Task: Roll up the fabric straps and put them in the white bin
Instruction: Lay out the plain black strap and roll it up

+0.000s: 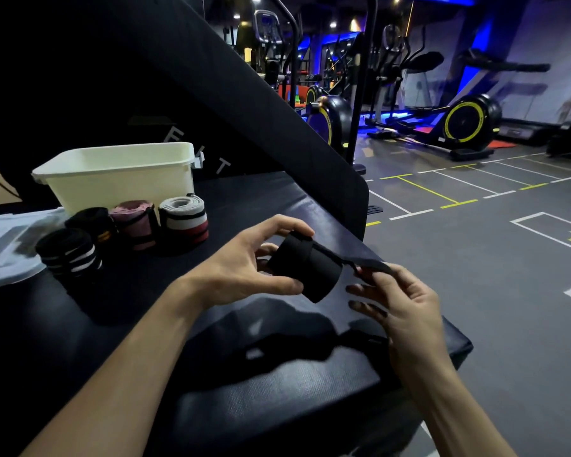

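My left hand (244, 268) grips a nearly rolled black fabric strap (310, 272) above the black padded bench (277, 384). My right hand (399, 301) pinches the strap's loose tail (373, 264) just to the right of the roll. Several rolled straps stand on the bench to the left: a black one with white stripes (68, 250), a black one with an orange mark (93, 225), a pink one (134, 224) and a grey, white and red one (185, 219). Behind them sits the white bin (119, 179); its inside is hidden from here.
A clear plastic lid or tray (4, 245) lies at the left edge. The bench's raised black backrest (244, 110) slopes up behind the bin. To the right the bench ends above a grey gym floor (491, 258) with painted lines; exercise machines (465, 123) stand farther back.
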`<state>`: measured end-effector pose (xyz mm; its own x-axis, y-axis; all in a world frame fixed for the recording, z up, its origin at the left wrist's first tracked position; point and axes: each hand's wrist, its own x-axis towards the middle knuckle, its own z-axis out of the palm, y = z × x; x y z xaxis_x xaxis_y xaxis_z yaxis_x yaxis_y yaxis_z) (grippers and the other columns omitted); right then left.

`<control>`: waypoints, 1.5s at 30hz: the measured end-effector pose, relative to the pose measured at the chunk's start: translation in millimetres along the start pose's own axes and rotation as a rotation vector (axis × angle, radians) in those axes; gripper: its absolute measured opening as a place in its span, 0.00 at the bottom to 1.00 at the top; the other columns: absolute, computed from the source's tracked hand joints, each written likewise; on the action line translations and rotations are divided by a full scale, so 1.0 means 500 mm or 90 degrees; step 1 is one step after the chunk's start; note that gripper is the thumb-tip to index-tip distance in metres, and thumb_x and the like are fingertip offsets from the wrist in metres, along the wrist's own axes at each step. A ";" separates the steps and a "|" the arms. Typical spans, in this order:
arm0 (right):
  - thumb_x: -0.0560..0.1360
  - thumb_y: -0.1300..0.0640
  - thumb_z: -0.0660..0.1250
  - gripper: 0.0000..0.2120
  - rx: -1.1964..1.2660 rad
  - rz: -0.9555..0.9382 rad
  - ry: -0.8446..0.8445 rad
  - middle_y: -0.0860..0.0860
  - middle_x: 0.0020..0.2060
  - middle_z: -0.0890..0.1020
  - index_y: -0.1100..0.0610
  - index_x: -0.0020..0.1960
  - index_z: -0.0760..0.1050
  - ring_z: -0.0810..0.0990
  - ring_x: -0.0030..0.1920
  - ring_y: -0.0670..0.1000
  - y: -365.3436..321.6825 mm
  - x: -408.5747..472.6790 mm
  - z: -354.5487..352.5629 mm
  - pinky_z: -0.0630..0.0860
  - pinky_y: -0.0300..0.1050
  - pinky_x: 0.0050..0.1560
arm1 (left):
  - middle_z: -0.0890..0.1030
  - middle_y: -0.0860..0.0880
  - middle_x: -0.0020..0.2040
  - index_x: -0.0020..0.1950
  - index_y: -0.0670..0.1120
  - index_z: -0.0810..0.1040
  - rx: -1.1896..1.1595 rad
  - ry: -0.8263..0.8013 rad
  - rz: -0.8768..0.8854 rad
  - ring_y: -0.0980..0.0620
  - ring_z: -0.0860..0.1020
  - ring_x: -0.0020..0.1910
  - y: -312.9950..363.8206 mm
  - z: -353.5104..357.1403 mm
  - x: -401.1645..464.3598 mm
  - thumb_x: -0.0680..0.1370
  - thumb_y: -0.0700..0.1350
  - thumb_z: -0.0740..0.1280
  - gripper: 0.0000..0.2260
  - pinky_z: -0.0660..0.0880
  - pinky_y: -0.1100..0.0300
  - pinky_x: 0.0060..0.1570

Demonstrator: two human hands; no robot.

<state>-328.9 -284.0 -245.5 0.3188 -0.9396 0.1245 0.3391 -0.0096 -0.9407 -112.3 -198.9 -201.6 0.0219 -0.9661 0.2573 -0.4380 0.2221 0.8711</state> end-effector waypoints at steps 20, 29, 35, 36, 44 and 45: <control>0.82 0.55 0.59 0.10 0.374 0.151 -0.050 0.50 0.30 0.78 0.53 0.43 0.72 0.87 0.45 0.47 -0.007 -0.026 0.068 0.81 0.41 0.35 | 0.83 0.51 0.51 0.52 0.59 0.74 0.099 0.303 -0.024 0.50 0.85 0.46 -0.032 0.071 0.027 0.61 0.60 0.83 0.27 0.82 0.49 0.47; 0.80 0.58 0.63 0.09 0.438 0.267 -0.039 0.49 0.30 0.79 0.57 0.40 0.73 0.88 0.45 0.47 -0.011 -0.008 0.058 0.79 0.56 0.60 | 0.84 0.47 0.46 0.59 0.44 0.74 -0.359 0.253 -0.120 0.47 0.85 0.44 -0.016 0.086 0.031 0.64 0.41 0.79 0.26 0.80 0.55 0.37; 0.72 0.57 0.68 0.05 0.338 0.312 -0.070 0.48 0.37 0.84 0.56 0.39 0.80 0.84 0.44 0.51 -0.005 -0.001 0.051 0.76 0.55 0.59 | 0.85 0.50 0.46 0.59 0.45 0.75 -0.435 0.214 -0.115 0.47 0.85 0.46 -0.017 0.074 0.031 0.63 0.43 0.81 0.28 0.80 0.56 0.37; 0.71 0.57 0.69 0.04 0.332 0.317 -0.075 0.48 0.36 0.83 0.56 0.38 0.80 0.83 0.42 0.52 -0.005 0.001 0.050 0.77 0.54 0.56 | 0.85 0.49 0.47 0.59 0.45 0.75 -0.438 0.205 -0.114 0.47 0.85 0.47 -0.017 0.073 0.031 0.61 0.45 0.81 0.29 0.80 0.56 0.37; 0.81 0.60 0.63 0.11 0.319 0.285 -0.038 0.52 0.32 0.73 0.58 0.40 0.73 0.79 0.40 0.54 0.020 0.014 0.046 0.85 0.52 0.43 | 0.83 0.51 0.46 0.56 0.46 0.71 -0.385 0.076 -0.100 0.50 0.83 0.46 -0.020 0.066 0.021 0.65 0.40 0.79 0.25 0.80 0.58 0.40; 0.82 0.60 0.62 0.11 0.310 0.255 -0.033 0.53 0.32 0.73 0.58 0.40 0.73 0.79 0.40 0.54 0.026 0.015 0.045 0.85 0.50 0.41 | 0.81 0.50 0.49 0.57 0.46 0.71 -0.370 0.066 -0.101 0.49 0.82 0.47 -0.020 0.068 0.020 0.66 0.40 0.79 0.25 0.81 0.56 0.42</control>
<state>-302.0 -283.5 -249.5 0.5431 -0.8198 -0.1815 0.5440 0.5082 -0.6677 -138.0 -215.3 -222.0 0.1462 -0.9820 0.1195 0.1385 0.1399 0.9804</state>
